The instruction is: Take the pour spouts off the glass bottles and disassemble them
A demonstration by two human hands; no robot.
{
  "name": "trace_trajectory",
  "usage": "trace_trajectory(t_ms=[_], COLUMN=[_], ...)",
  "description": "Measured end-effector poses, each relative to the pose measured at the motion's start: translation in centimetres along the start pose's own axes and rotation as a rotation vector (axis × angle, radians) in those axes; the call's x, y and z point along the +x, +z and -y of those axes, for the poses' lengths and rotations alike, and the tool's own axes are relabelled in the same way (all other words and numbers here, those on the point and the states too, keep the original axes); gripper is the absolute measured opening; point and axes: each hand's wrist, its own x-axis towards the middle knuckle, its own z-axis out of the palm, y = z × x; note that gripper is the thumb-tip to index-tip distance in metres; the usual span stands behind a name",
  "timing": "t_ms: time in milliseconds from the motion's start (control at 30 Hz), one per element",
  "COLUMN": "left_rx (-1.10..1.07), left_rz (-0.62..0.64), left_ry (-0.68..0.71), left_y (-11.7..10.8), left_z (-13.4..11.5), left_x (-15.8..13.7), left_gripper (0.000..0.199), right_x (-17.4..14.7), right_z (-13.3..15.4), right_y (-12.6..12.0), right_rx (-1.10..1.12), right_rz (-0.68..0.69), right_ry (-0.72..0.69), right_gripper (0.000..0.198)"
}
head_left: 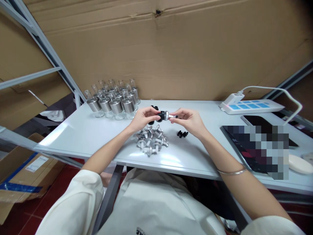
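In front of my chest, both hands meet at a bottle pourer (166,115) with a ribbed black stopper, a silver collar and a thin pale spout, held sideways. The stopper end is pinched between the thumb and fingers of my left hand (146,117). My right hand (187,120) is closed at the spout's end, its fingertips on a small black cap (176,116). Below lies a pile of silver pourer tops (150,140). Several small black caps (182,133) sit under my right hand. Black stoppers (154,107) are partly hidden behind my left hand.
Several glass bottles with metal sleeves (117,105) stand at the back left of the white table (73,130). On the right are a power strip (254,106) with a plugged-in charger, a phone (246,119), a tablet-like device (234,143) and a pale oval object (300,164).
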Motion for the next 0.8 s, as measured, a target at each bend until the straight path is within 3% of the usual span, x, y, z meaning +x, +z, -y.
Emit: trace_trajectory(t_ms=[800], left_rx=[0.134], left_rz=[0.003], left_ry=[0.070], left_y=[0.01], left_z=[0.14], left_x=[-0.15], left_gripper=[0.027], right_x=[-0.19], right_z=[0.74], right_y=[0.20], right_rx=[-0.040], right_rz=[0.004], right_ry=[0.080], right_gripper=[0.033])
